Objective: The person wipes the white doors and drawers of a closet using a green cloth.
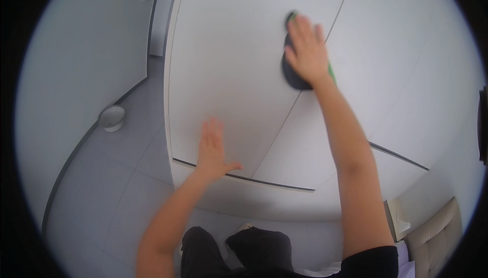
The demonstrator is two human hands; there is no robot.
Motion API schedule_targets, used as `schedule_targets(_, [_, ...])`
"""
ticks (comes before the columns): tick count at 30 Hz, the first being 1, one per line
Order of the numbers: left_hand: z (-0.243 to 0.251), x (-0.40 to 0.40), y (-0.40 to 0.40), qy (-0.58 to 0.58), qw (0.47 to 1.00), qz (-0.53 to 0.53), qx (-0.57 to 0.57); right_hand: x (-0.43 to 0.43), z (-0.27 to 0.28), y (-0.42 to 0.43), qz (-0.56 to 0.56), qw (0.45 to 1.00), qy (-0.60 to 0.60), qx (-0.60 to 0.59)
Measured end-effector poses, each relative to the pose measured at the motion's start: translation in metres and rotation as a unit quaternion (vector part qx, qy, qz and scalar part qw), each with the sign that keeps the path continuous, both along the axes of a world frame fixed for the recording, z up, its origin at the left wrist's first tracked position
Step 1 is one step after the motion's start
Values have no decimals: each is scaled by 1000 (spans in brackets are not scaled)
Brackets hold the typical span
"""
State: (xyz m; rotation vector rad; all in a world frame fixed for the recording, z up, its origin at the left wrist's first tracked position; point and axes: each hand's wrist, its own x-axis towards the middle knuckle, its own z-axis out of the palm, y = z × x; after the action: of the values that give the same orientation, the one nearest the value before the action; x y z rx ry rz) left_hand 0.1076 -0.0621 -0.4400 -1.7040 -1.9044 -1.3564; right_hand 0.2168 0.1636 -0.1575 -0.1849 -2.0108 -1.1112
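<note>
A white wardrobe door panel (228, 49) fills the middle of the view before me. High on it, my right hand (308, 51) lies flat over a dark cloth with green edging (292, 74), pressing it against the panel near the seam (280, 129) between two doors. Parts of the cloth stick out to the left of the palm and beyond the fingertips; the rest is hidden under the hand. Lower and to the left, my left hand (212, 152) holds nothing, its palm towards the door and its thumb spread. Its fingers are blurred, and contact with the panel cannot be told.
A dark groove (274, 184) runs along the doors' lower edge. On the grey tiled floor (133, 186), a pale bowl-shaped container (112, 117) stands by the left wall. A tufted beige headboard (436, 236) and a small bedside unit (396, 220) are at lower right.
</note>
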Motion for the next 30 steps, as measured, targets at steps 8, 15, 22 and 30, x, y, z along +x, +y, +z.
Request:
schedule_targets(8, [-20, -26, 9, -8, 998, 62, 17, -105, -12, -45, 77, 996, 21, -41])
schedule_targets(15, [-36, -17, -6, -89, 991, 67, 68, -113, -193, -63, 161, 934, -319, 29])
schedule_targets(22, [-35, -51, -39, -104, 988, 105, 33, -119, -64, -68, -15, 999, -10, -29])
schedule_targets(30, [-55, -55, -38, -109, 988, 98, 51, -189, 27, -101, 85, 993, 83, 25])
